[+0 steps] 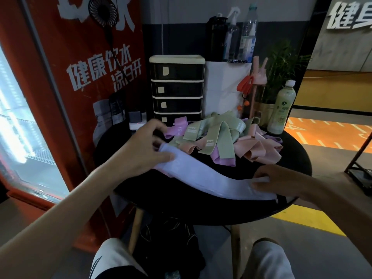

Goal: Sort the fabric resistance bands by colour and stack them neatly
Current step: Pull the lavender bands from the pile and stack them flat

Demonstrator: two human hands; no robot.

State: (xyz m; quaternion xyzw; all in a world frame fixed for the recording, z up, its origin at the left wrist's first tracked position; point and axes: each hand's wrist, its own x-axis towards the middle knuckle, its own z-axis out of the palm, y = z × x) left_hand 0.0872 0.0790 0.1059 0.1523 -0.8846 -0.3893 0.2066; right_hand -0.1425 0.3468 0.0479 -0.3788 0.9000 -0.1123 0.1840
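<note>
a pale lavender band (pixel 203 176) lies stretched across the near side of the round black tabletop (pixel 298 160), running from upper left to lower right between the person's two hands. the left hand (pixel 147 146) holds its far left end, with fingers curled over the top of the fabric and the thumb laid along the band's near edge. the right hand (pixel 285 182) holds the opposite end near the tabletop's right rim; its fingertips are bent inward and pinch the end of the band, which shows as a light strip between them. how much of the band's middle rests on the tabletop cannot be told.

behind the lavender band, towards the middle and back of the tabletop, the remaining bands sit in a loose tangled heap: green bands (pixel 219 135) on top in the centre, pink bands (pixel 255 148) on the right side, and purple bands (pixel 178 127) showing at the left and under the green ones.

at the back stands a dark drawer unit (pixel 177 87), and a pale green bottle (pixel 281 109) stands near the right edge.
</note>
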